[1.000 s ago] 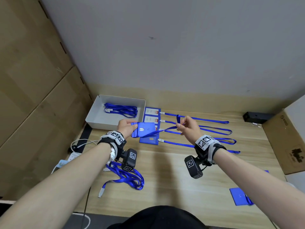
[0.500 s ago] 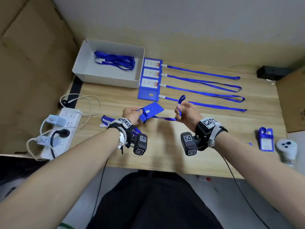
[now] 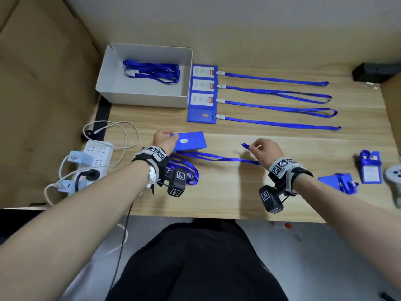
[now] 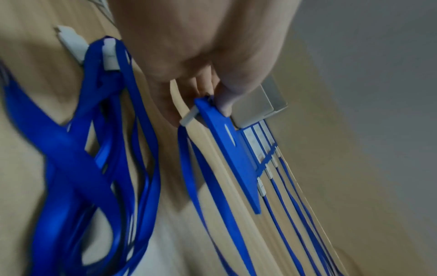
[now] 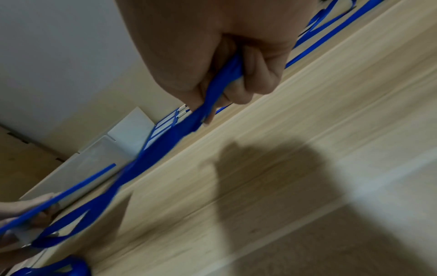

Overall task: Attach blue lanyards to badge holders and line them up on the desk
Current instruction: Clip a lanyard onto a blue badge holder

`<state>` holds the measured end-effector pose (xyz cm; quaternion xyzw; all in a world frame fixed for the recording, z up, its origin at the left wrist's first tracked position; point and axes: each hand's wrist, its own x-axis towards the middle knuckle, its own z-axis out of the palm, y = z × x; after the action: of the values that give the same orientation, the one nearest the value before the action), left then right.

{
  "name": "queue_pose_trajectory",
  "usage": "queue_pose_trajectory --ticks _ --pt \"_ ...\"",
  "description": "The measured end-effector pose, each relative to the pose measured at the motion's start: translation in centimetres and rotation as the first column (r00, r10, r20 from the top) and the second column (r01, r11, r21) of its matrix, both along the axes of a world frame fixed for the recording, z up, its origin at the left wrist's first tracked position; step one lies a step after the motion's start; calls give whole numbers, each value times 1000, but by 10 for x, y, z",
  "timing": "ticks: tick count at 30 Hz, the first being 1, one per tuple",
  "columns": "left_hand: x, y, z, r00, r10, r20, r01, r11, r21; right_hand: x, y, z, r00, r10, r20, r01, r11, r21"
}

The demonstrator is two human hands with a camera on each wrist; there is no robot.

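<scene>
My left hand (image 3: pixel 164 140) pinches the left end of a blue badge holder (image 3: pixel 190 141), held flat just above the wooden desk (image 3: pixel 217 187). In the left wrist view the thumb (image 4: pixel 227 99) presses the holder (image 4: pixel 236 156) near its white clip (image 4: pixel 189 116). A blue lanyard (image 3: pixel 219 157) runs from that holder to my right hand (image 3: pixel 263 152), whose curled fingers grip its looped end (image 5: pixel 212 97). Several finished badge holders with straight lanyards (image 3: pixel 275 103) lie in a row behind.
A white box (image 3: pixel 143 98) with spare lanyards stands at the back left. Loose lanyards (image 3: pixel 188 172) lie under my left wrist. A power strip (image 3: pixel 95 157) with cables sits at the left edge. More blue holders (image 3: pixel 368 168) and a grey controller (image 3: pixel 395 179) lie at the right.
Both hands came down toward the near part of the desk, then moved apart. My right hand pulled the lanyard out to the right, and the holder now lies flatter.
</scene>
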<state>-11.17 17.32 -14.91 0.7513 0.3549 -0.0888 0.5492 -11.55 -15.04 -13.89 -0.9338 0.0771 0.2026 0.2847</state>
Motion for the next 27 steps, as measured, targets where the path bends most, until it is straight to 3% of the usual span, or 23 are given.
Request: queue_pose_trajectory --ticks 5,8,12,16,21,25,27 --pt "3 -10 9 973 -227 32 229 954 -194 -3 2 0 996 74 -50 -77 995 -65" --pt "-2 -26 16 934 -350 77 358 903 -237 -2 21 3 1000 -6 -13 8 992 124" --pt "-6 -39 20 898 -427 105 439 861 -257 -3 52 19 970 29 -243 66 925 373" --pt "-5 -40 21 915 -394 84 403 900 -168 4 57 19 986 -60 -156 123 893 433" --pt "-1 -29 12 933 -359 6 359 932 -48 3 54 24 965 -174 -196 250 834 492" --pt "-9 -36 11 861 -507 -30 507 862 -26 1 54 15 965 -180 -188 247 864 439" --pt "-15 -41 7 772 -633 -48 635 770 63 -1 55 12 957 -202 -209 276 858 434"
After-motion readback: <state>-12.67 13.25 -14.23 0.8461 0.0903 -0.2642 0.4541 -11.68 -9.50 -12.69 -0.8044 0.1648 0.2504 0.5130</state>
